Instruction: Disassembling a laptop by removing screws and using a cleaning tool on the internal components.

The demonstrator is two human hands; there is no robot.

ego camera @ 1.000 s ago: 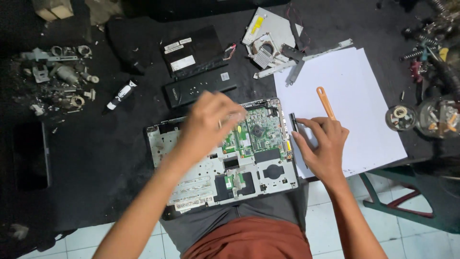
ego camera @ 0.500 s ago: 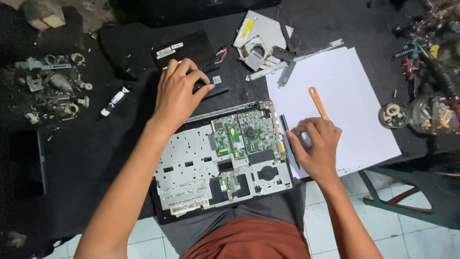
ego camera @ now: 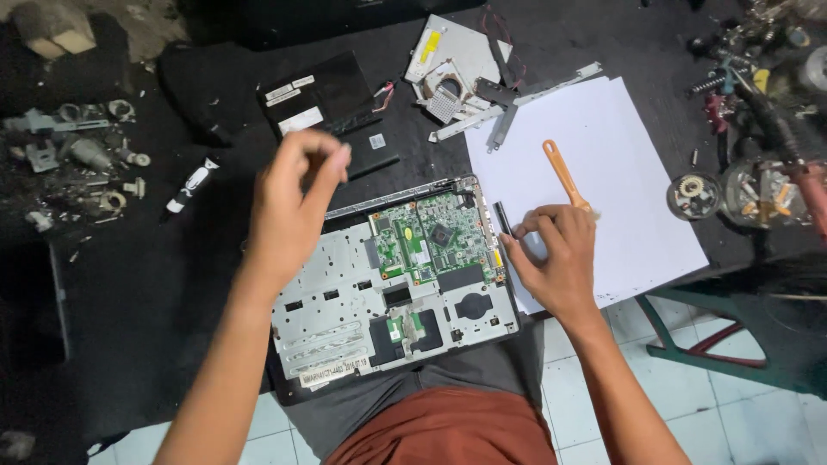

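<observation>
An opened laptop chassis (ego camera: 388, 293) lies at the near edge of the dark tabletop (ego camera: 172, 258), silvery stamped metal with a green circuit board (ego camera: 435, 237) and a white label strip at its near-left corner. The left hand (ego camera: 293, 211) hovers above its left side, fingertips pinched narrow; whether anything is held cannot be told. The right hand (ego camera: 556, 258) rests just right of the chassis, fingers curled loosely on white paper (ego camera: 637, 198) beside an orange-handled brush (ego camera: 564, 175). Beyond the chassis lies a black battery pack (ego camera: 332, 108) with white stickers.

The left hand (ego camera: 297, 202) is motion-blurred above the opened laptop chassis (ego camera: 388, 293), so whether its pinched fingertips hold anything cannot be told. It hides the chassis's upper left corner. The right hand (ego camera: 551, 258), just right of the chassis, covers the orange tool's (ego camera: 564, 176) lower end.
</observation>
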